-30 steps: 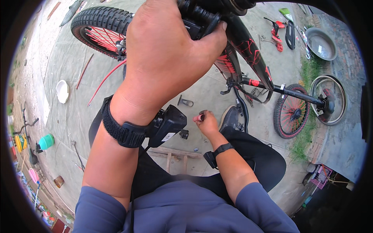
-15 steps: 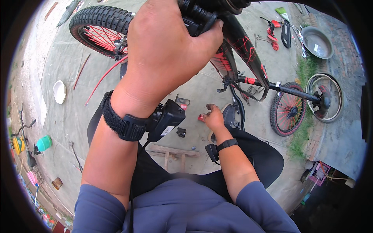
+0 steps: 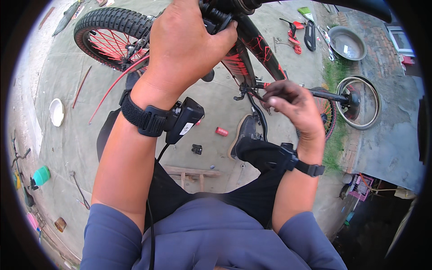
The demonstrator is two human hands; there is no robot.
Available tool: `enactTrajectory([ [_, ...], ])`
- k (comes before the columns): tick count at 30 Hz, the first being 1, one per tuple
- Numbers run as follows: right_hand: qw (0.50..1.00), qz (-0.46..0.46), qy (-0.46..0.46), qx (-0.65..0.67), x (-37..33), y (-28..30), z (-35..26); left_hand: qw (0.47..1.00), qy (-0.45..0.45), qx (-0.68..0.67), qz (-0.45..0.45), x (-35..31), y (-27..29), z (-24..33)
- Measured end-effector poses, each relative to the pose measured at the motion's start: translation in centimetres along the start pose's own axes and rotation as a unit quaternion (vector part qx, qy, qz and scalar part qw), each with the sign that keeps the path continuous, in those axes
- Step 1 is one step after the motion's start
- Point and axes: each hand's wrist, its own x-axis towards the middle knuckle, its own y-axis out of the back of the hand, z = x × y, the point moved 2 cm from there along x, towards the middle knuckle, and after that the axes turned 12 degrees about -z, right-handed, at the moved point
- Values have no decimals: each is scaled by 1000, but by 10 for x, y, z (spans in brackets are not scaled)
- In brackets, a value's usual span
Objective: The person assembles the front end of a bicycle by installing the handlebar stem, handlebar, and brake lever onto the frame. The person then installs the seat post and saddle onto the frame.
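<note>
My left hand [image 3: 191, 45] is wrapped round a black part at the upper end of the bicycle frame [image 3: 260, 47], which is black with red markings. What lies under the palm is hidden. My right hand [image 3: 294, 105] is raised in front of the lower frame, near the crank [image 3: 244, 92]. Its fingers are loosely curled, the thumb stands apart, and I see nothing held. On the ground sheet below lies a red coil spring [image 3: 221, 131], next to my shoe [image 3: 244, 135]. A small black part [image 3: 196, 149] is to its lower left.
A spoked wheel [image 3: 114, 38] is at the upper left, beside a red cable [image 3: 112, 90]. Another wheel [image 3: 326, 112] and a bare rim [image 3: 358, 102] lie right. A metal basin [image 3: 347, 42], a white dish [image 3: 56, 112] and a wooden stool [image 3: 191, 173] surround me.
My right hand has come up and right from beside the red spring, which stays on the ground. My left hand keeps its hold. The whole view has shifted slightly.
</note>
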Motion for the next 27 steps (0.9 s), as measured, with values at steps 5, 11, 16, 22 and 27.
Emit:
enactTrajectory([
  [5, 947, 196, 246, -62, -15, 15, -92, 998, -33, 24, 48, -6, -4, -2],
  [11, 928, 238, 268, -101, 15, 7, -145, 999, -15, 38, 0, -4, -4, -4],
  [16, 936, 212, 279, -11, 37, -4, -152, 1000, -5, 11, -10, -2, -5, -4],
  [22, 925, 236, 297, 33, 38, -13, -160, 1000, -17, 10, -5, -1, -2, -6],
  [27, 938, 193, 286, 9, 58, -22, -130, 1000, -15, 16, -18, -3, -3, -5],
])
